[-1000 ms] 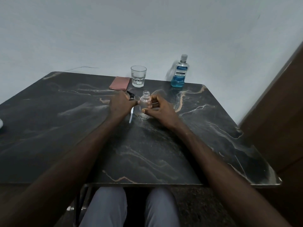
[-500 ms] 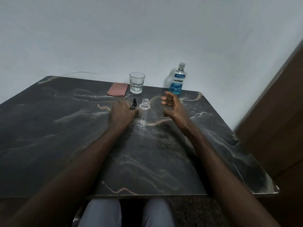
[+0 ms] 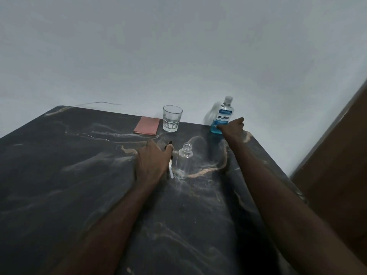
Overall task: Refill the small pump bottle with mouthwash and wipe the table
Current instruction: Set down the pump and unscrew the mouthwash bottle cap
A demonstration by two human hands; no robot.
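The small clear pump bottle (image 3: 183, 161) stands upright mid-table, open neck pointing straight up, long axis vertical. The left hand (image 3: 153, 161) at its 9 o'clock pinches the black-tipped pump head (image 3: 170, 155), white tube trailing toward the near edge. The right hand (image 3: 232, 127) wraps around the blue mouthwash bottle (image 3: 223, 118) at 1 o'clock, label reading "LISTERINE COOL MINT". The dark marble table (image 3: 69, 175) also holds a clear glass tumbler (image 3: 172, 118) and a folded pink cloth (image 3: 147, 125) around 11 o'clock.

- My table (image 3: 79, 175): dark, polished marble-look top with tan veins.
- Small pump bottle (image 3: 183, 161): clear, glossy plastic or glass.
- Mouthwash bottle (image 3: 223, 118): transparent plastic, glossy label.
- Tumbler (image 3: 172, 118): faceted clear glass.
- Cloth (image 3: 147, 125): matt pink fabric.
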